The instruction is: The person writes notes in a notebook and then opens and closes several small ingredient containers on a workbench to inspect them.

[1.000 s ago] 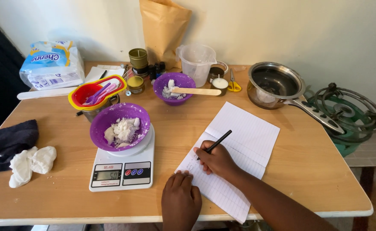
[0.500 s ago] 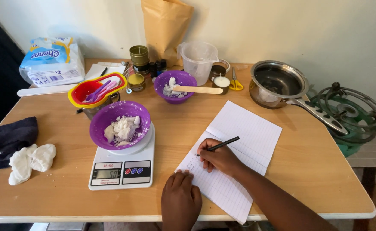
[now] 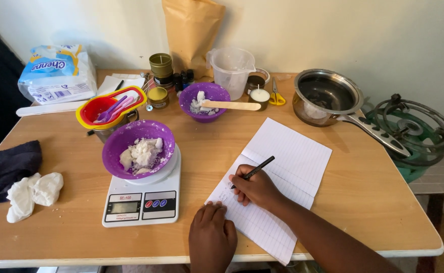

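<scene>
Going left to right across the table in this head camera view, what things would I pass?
Dark cloth → crumpled white tissue → kitchen scale carrying a purple bowl → left hand → right hand holding a black pen → lined paper → steel saucepan → green burner.

Wooden table [image 3: 363, 192] with notebook [image 3: 282, 172], scale [image 3: 143, 199]
</scene>
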